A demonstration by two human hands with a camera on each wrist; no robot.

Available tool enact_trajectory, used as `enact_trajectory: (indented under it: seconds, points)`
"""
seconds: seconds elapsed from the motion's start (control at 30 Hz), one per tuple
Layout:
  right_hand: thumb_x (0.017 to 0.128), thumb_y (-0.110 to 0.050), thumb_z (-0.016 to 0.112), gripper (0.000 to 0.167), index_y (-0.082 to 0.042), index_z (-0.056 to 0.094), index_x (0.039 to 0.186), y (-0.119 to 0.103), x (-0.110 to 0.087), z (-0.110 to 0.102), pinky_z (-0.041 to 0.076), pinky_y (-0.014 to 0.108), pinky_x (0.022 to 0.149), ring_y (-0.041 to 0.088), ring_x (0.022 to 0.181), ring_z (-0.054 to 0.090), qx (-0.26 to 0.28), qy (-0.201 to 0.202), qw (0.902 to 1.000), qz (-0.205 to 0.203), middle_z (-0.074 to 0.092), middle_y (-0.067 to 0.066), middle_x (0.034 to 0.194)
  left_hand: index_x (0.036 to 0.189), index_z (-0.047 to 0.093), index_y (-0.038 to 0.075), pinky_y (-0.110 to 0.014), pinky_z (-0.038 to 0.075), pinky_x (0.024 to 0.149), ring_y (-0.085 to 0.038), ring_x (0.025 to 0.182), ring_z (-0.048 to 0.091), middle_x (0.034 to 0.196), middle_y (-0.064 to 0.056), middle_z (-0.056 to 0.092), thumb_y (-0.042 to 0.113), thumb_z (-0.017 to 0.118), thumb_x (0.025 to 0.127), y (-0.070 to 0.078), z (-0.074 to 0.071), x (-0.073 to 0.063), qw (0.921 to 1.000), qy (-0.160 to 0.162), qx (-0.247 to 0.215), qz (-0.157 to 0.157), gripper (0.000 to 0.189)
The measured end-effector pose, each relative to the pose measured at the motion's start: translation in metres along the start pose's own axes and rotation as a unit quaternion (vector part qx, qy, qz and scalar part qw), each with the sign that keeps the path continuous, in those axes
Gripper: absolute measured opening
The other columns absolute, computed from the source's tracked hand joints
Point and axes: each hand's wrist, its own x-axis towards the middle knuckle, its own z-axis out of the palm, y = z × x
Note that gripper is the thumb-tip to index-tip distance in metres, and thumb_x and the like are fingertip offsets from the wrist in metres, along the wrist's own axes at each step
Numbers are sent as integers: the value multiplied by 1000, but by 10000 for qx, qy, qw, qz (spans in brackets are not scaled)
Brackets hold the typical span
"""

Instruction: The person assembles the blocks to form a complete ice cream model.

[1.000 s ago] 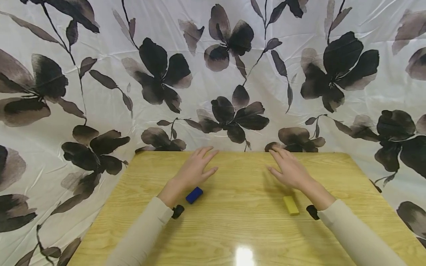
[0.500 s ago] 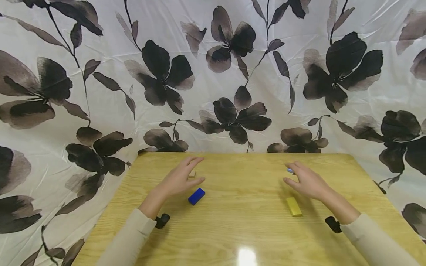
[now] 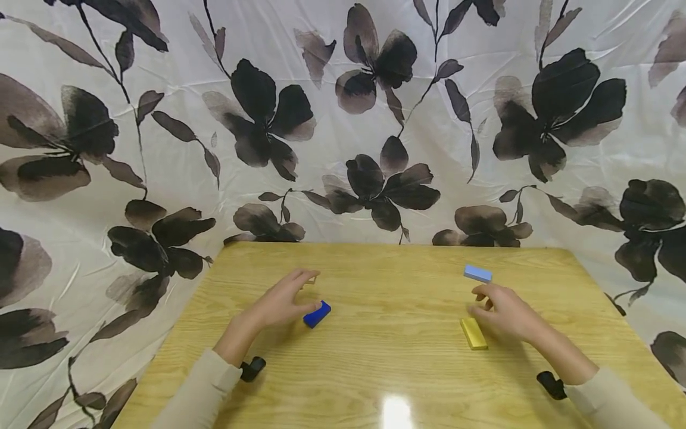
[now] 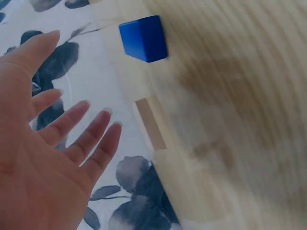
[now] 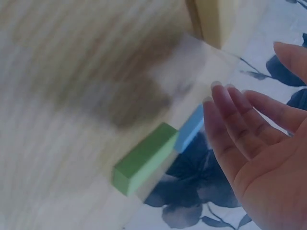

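Note:
My left hand [image 3: 280, 302] hovers over the left half of the table, its thumb tip overlapping a dark blue block [image 3: 316, 316]. Behind its fingers a plain wooden block [image 4: 152, 123] lies mostly hidden in the head view. In the left wrist view that palm holds nothing and the fingers are spread. My right hand [image 3: 509, 311] is just behind a yellow block [image 3: 474, 334], fingers slightly bent, with nothing in them. A light blue block [image 3: 477, 273] lies beyond the fingertips. A green block [image 5: 145, 159] shows only in the right wrist view, beside the light blue one.
The wooden table [image 3: 391, 333] runs back to a hanging white cloth [image 3: 321, 143] printed with dark flowers. A black wrist camera [image 3: 253, 369] sits under the left wrist, another [image 3: 551, 385] under the right.
Both hands have drawn back toward the person and moved apart, the left going left and the right going right. The light blue block and part of the wooden block have come into sight.

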Motion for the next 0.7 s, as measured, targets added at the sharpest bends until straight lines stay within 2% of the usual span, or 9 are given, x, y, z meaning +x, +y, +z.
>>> enact_trajectory:
  seconds: [0.17, 0.3, 0.47, 0.6, 0.7]
  points:
    - [95, -26, 75, 54, 15, 60, 127, 4, -3, 7, 56, 39, 73, 20, 86, 66, 66, -78, 9999, -4, 68, 22, 111, 158, 38, 11, -52, 49, 102, -36, 124, 59, 156, -14, 43, 36, 74, 96, -8, 8, -7, 9995, -154, -220, -173, 76]
    - [92, -30, 79, 59, 15, 61, 124, 6, -8, 10, 55, 35, 69, 15, 82, 63, 93, -157, 9998, -16, 68, 17, 106, 157, 38, 6, -52, 49, 101, -36, 119, 62, 156, -18, 42, 37, 75, 95, -15, 14, -13, 9993, -212, -282, -126, 78]
    - [89, -32, 81, 56, 13, 64, 117, 7, -18, 15, 49, 29, 64, 11, 74, 54, 103, -123, 9999, 17, 62, 9, 96, 152, 43, 0, -51, 49, 100, -31, 116, 61, 148, -18, 51, 39, 77, 93, -19, 20, -15, 9988, -321, -323, -151, 79]
    - [88, -31, 82, 39, 2, 62, 96, 7, -25, 21, 38, 25, 58, 9, 67, 44, 281, -139, 9995, 98, 53, 4, 82, 148, 47, -3, -48, 50, 96, -25, 111, 60, 135, -14, 60, 39, 79, 91, -20, 25, -16, 9983, -412, -336, -231, 78]
    - [89, -33, 82, 40, 1, 62, 95, 8, -28, 25, 35, 26, 58, 11, 68, 42, 395, -176, 9987, 270, 50, 2, 78, 146, 50, -3, -46, 50, 94, -23, 110, 60, 130, -12, 63, 38, 81, 90, -20, 28, -16, 9981, -435, -341, -277, 76]
